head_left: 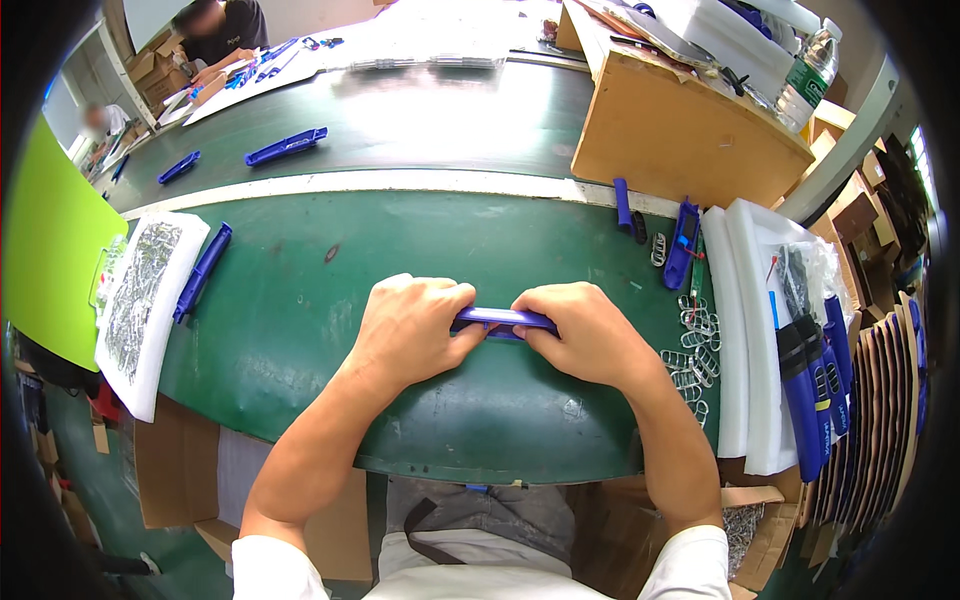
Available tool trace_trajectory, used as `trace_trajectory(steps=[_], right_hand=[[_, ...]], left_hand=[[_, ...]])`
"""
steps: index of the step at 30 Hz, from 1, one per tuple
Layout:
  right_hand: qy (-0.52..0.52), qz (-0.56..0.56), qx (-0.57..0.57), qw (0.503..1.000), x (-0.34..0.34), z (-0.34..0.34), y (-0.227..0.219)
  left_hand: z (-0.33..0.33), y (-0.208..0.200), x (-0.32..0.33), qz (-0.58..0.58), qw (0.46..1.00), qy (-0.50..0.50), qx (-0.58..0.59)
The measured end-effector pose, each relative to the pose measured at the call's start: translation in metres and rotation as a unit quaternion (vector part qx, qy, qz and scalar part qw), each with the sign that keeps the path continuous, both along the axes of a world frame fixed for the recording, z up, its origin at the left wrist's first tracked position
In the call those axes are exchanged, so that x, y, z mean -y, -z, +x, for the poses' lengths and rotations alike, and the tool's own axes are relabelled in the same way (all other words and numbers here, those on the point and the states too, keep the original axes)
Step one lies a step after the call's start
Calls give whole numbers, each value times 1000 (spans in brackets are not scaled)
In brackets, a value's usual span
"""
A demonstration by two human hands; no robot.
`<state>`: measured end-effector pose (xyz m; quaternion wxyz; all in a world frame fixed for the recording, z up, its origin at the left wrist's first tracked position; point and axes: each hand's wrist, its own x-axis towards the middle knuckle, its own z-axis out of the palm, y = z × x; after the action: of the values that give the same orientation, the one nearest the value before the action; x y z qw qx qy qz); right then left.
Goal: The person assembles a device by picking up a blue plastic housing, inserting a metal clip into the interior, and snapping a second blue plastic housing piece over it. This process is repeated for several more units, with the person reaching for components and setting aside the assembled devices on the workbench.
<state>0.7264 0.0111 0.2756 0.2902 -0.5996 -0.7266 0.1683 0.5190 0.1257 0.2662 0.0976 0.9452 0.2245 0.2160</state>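
Both my hands are in front of me over the green work table [400, 235], gripping one narrow blue plastic casing piece [497, 316] held level between them. My left hand [412, 325] pinches its left end between thumb and fingers. On the right end, my right hand [583, 328] closes in the same way. Between my thumbs the piece's pale, shiny edge faces up, and a lower blue edge shows beneath it. My fingers cover both ends, so whether it is one part or two joined halves I cannot tell.
Left, a blue casing [203, 272] leans beside a white foam tray [168, 350]. Right lie an opened blue casing [682, 245], loose metal oval rings [690, 365] and foam blocks [735, 420] with blue devices [803, 400]. Behind stands a wooden box [690, 130]; a person [235, 30] works far left.
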Motion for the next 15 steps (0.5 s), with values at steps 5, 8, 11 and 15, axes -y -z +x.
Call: trace_trajectory(steps=[5, 8, 11, 15], right_hand=[[16, -25, -1, 1000, -1, -2, 1], [24, -57, -33, 998, -1, -3, -2], [15, -57, -48, 997, 0, -3, -1], [-4, -42, -39, 998, 1, -3, -1]], left_hand=[[1, 0, 1, -43, 998, -31, -31], [1, 1, -1, -51, 998, -32, -33], [-2, 4, -3, -60, 998, -19, -16], [-1, -2, -3, -80, 994, -31, -72]])
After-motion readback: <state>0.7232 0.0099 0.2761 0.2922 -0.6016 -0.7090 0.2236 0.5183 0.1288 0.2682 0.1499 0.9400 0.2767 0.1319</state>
